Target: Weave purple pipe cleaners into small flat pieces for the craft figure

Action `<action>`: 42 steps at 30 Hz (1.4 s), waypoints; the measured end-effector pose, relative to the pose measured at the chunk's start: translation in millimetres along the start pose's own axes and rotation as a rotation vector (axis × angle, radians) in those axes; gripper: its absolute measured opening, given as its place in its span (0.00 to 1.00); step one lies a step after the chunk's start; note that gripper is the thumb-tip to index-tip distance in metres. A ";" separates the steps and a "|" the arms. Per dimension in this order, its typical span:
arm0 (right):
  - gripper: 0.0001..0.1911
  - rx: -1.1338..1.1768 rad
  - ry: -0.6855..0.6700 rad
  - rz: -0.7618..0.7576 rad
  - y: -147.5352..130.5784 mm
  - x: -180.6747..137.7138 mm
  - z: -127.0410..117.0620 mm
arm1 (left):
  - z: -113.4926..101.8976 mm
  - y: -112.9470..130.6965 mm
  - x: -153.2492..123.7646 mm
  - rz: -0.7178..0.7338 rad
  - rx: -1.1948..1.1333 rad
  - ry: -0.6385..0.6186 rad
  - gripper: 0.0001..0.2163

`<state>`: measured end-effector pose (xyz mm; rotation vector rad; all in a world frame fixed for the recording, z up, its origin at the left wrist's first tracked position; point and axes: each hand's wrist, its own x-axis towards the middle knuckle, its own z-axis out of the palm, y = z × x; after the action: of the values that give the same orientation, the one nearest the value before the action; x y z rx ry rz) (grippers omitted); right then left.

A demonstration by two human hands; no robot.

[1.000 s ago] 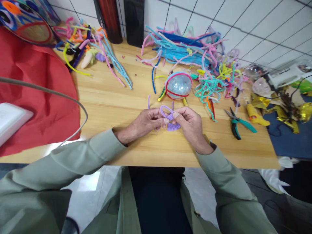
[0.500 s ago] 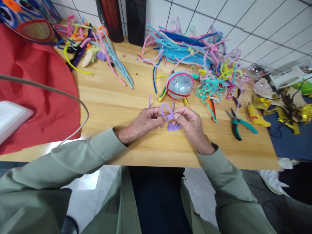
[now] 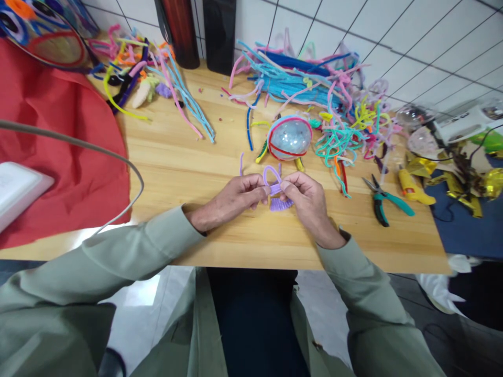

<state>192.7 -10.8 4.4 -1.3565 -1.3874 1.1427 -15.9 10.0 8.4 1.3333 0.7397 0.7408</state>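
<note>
Just at the middle of things, our left hand (image 3: 236, 196) and right hand (image 3: 306, 201) meet thumb to thumb. Each grip is pressed together on the same lilac pipe-cleaner piece (image 3: 275, 187) — the left pinching it from one side, the right from the other. It sits low over the counter (image 3: 176, 157), near the front edge, with a small loop standing up behind the fingertips and a fuzzy, tightly wound coil hanging below them.

We judge it light and soft outside but wiry within. It should bend where pressed and keep the bend, and the coil would likely crush if squeezed, so the stem between loop and coil looks the better place to hold.

Just beyond the hands lies a clear ball (image 3: 288, 137) banded with red, then a tangled heap of pipe cleaners (image 3: 306, 89). Teal-handled pliers (image 3: 383, 201) and a yellow tool (image 3: 412, 188) lie to the right, a red cloth (image 3: 58, 141) to the left.

Our fingers cover the join between loop and coil, so we cannot tell how the two are fastened — nor whether the coil touches the wood.
</note>
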 end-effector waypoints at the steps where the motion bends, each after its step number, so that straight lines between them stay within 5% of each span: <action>1: 0.10 0.012 -0.006 0.001 -0.2 -0.2 0.1 | 0.3 -0.7 0.2 -0.002 0.000 0.007 0.11; 10: 0.19 0.019 -0.114 0.022 -2.7 0.1 3.7 | 1.2 -7.2 -2.5 0.017 0.074 0.041 0.10; 42: 0.20 0.107 -0.162 0.027 1.0 0.3 4.0 | -1.0 -9.8 1.3 0.055 -0.069 0.050 0.05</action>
<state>189.0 -10.7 2.6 -1.2323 -1.4038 1.3500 -15.5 10.7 -1.5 1.2808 0.7131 0.8396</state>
